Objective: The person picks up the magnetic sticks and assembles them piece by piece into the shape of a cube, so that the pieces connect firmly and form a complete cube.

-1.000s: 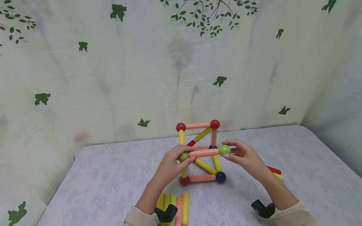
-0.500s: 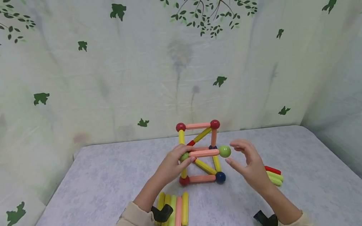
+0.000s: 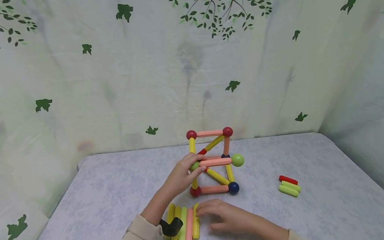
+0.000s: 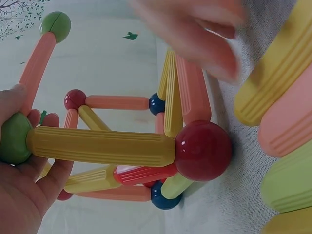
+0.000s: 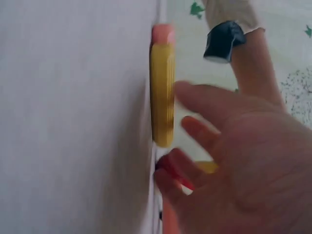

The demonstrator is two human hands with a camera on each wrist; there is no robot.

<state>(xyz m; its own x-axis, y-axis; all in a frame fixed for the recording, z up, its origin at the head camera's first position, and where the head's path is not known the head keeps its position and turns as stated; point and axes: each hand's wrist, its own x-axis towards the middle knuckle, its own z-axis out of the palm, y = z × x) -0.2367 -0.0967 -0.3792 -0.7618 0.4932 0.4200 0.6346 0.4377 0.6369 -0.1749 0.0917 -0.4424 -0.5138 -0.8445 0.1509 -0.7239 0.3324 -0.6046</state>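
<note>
A frame of magnetic sticks and balls stands on the table, with red balls (image 3: pixel 191 134), blue balls (image 3: pixel 233 188) and pink and yellow sticks. My left hand (image 3: pixel 182 174) holds its near upper left corner. There the fingers wrap a green ball (image 4: pixel 14 138), and the thumb lies on a pink stick (image 3: pixel 216 162). That stick runs right to a second green ball (image 3: pixel 237 160). My right hand (image 3: pixel 226 216) hovers with loosely bent fingers, fingertips right at the outermost yellow stick (image 3: pixel 196 230) of a row below the frame. In the right wrist view this yellow stick (image 5: pixel 162 95) lies beside the fingers.
Besides that yellow one, the row has a pink stick (image 3: pixel 189 229), a light green stick (image 3: pixel 183 227) and other yellow ones, partly behind my left wrist. To the right lie a red stick (image 3: pixel 288 180) and light green sticks (image 3: pixel 289 190). A leaf-printed curtain hangs behind the table.
My right hand has let go of the right green ball and moved down and left to the row of sticks. The left hand keeps its hold on the frame's corner.
</note>
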